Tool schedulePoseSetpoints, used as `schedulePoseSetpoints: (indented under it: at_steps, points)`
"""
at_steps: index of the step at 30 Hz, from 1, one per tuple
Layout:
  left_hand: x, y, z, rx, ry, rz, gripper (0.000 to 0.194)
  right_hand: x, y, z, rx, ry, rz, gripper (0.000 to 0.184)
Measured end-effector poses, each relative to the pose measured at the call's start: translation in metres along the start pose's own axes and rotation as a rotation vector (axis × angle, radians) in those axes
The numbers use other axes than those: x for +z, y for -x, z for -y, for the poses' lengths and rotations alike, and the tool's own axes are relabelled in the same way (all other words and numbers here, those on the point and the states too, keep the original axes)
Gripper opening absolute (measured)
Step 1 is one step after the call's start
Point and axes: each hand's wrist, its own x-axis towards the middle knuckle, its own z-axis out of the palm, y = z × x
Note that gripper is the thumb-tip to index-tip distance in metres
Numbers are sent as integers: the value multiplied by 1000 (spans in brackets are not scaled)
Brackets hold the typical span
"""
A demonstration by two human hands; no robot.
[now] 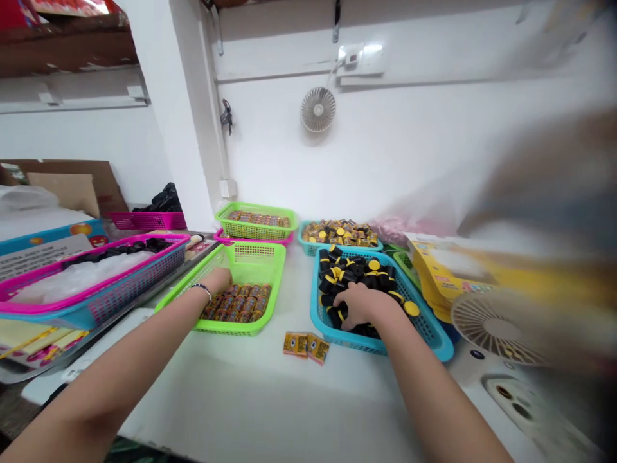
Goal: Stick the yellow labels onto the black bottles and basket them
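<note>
Toward the blue basket's [357,342] near-left corner, right hand [359,305] in among the black-and-yellow pieces [373,265], fingers half curled, grip hidden! They're heaped loose, so a hurried scoop could tip one over the near rim. Yellow ends point every way, long axes crossed. Left hand [218,281] at the green basket's [226,328] left side, fingers unreadable, beside labelled cylinders [245,303].
</note>
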Motion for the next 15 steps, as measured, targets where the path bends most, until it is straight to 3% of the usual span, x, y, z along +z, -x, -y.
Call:
schedulePoseSetpoints:
  at_steps: [5, 9, 12, 15]
  points:
    - [-12, 14, -13, 52, -51, -96, 35, 4, -8, 3, 60, -7, 48, 53]
    - [-17, 56, -55, 221, -23, -306, 35, 2, -14, -9, 51, -38, 34, 48]
    - [10, 98, -100, 455, 20, -278, 31, 0, -16, -12, 16, -38, 31, 37]
    - [59, 126, -132, 627, 28, -158, 21, 0, -17, -8, 7, -37, 61, 32]
